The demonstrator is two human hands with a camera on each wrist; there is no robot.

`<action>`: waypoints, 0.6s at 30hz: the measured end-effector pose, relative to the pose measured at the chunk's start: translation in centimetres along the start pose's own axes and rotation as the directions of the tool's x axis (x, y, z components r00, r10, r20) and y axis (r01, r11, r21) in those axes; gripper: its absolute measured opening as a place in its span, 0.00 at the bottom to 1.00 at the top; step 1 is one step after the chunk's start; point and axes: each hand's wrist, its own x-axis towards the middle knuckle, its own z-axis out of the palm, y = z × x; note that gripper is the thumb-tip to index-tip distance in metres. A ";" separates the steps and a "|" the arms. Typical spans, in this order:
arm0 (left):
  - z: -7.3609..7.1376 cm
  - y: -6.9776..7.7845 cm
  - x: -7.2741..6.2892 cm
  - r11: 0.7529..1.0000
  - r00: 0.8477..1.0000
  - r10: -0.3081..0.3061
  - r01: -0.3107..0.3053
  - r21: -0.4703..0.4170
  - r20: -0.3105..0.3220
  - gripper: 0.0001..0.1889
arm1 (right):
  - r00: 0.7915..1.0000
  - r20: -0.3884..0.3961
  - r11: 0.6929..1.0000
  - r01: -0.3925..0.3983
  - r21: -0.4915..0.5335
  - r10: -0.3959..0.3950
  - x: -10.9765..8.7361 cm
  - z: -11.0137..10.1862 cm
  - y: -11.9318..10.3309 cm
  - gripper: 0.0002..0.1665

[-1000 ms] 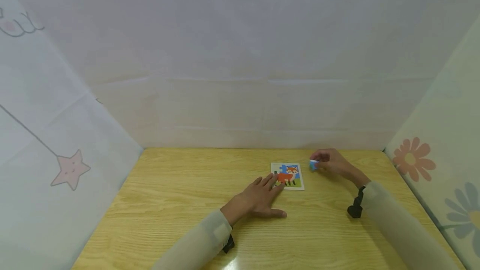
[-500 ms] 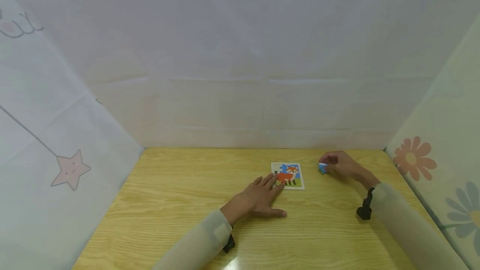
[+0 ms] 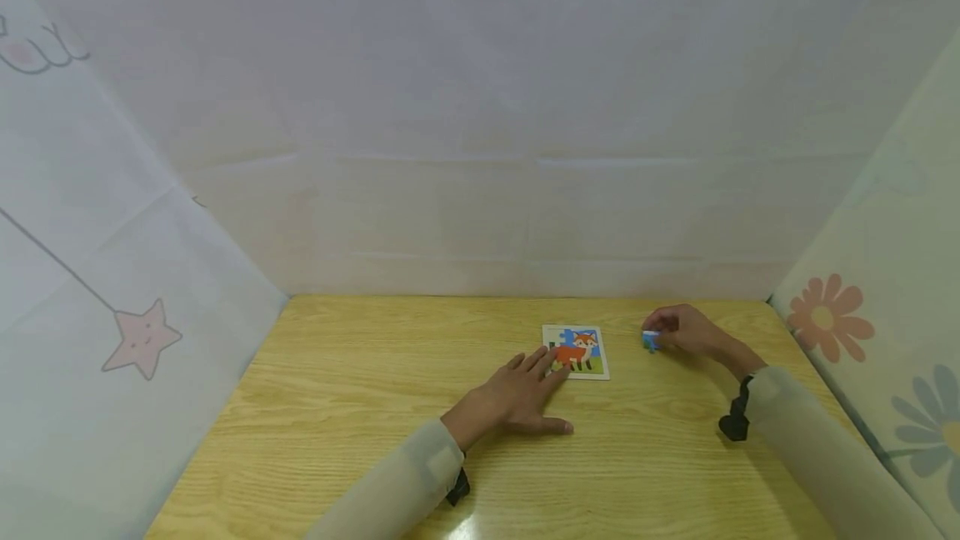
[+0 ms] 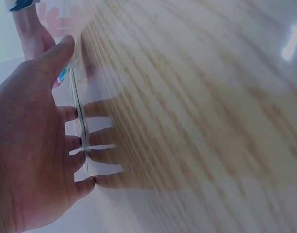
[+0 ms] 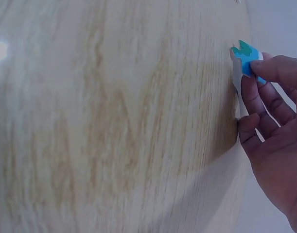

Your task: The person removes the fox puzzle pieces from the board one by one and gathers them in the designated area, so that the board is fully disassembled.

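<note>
A small square fox jigsaw puzzle (image 3: 587, 347) lies flat toward the back of the table, with a pale bare patch at its upper left. My left hand (image 3: 521, 398) rests on its lower left side, fingers straight and spread and thumb pointing right; the fingertips hide part of the picture. In the left wrist view, the fingers of that hand (image 4: 31, 136) meet the puzzle's edge. To the right of the puzzle, my right hand (image 3: 688, 330) pinches a blue and green puzzle piece (image 5: 247, 59) between thumb and fingers. The piece is tilted close over the wood.
The wooden table (image 3: 360, 382) ends at a white cloth backdrop (image 3: 450, 190). Cloth sides stand left and right, printed with a pink star (image 3: 141, 340) and flowers (image 3: 825, 317). Both wrists carry a dark strap (image 3: 737, 417).
My right hand has moved to the right, away from the puzzle, and a little nearer to me, with the puzzle piece in its pinch. My left hand has stayed in place.
</note>
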 end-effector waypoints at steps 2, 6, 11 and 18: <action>0.0 0.0 0.0 1.000 1.000 -0.002 0.002 0.001 0.001 0.51 | 1.000 -0.007 1.000 0.006 -0.015 -0.006 0.0 0.0 -0.2 0.12; 0.1 -0.1 0.0 1.000 1.000 0.001 -0.001 0.000 0.000 0.51 | 0.999 -0.014 0.997 0.032 -0.064 -0.033 0.1 0.0 -0.3 0.11; 0.0 -0.2 0.0 1.000 1.000 0.005 -0.005 -0.003 -0.002 0.51 | 0.999 -0.024 0.993 0.041 -0.113 -0.044 0.2 -0.1 -0.2 0.11; 0.1 -0.1 0.1 1.000 1.000 0.002 -0.002 -0.013 0.002 0.50 | 0.999 -0.028 0.991 0.034 -0.128 -0.038 0.2 0.1 0.0 0.10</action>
